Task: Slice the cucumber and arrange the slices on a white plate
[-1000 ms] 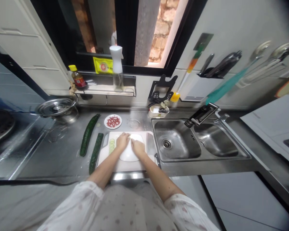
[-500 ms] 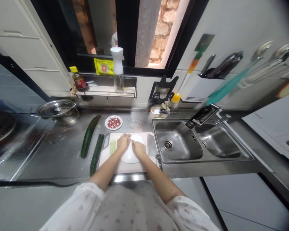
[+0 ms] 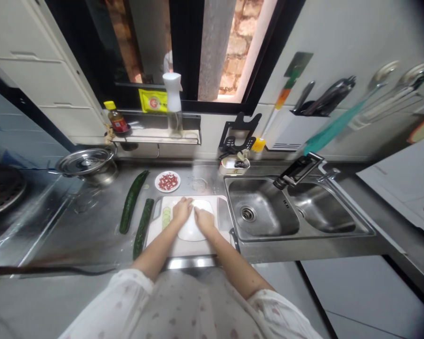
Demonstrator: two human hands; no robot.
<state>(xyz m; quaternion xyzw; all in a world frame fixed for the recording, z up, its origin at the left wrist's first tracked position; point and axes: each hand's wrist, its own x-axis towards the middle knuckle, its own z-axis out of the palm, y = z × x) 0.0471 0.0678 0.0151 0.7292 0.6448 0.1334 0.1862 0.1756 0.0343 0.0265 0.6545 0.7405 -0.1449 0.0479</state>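
Note:
A white plate (image 3: 191, 232) rests on the pale cutting board (image 3: 178, 248). Over its left side is my left hand (image 3: 183, 210), fingers bent and drawn together near the plate's far part. My right hand (image 3: 204, 220) is closed over the right side, its fingertips close to the left ones. Whatever is between the fingers is too small to make out. Thin cucumber slices (image 3: 166, 217) lie in a row on the board, left of my left hand. At the board's right edge lies a knife, its dark handle (image 3: 234, 239) showing.
Two cucumbers (image 3: 131, 202) lie on the steel counter left of the board. Behind it stands a small plate of chopped red pieces (image 3: 168, 181). A double sink (image 3: 265, 207) is to the right, a lidded steel pot (image 3: 88, 165) at the far left.
The view has shifted slightly, so everything sits a little lower in the picture. Both hands stay over the white plate, with hardly any change in their grip.

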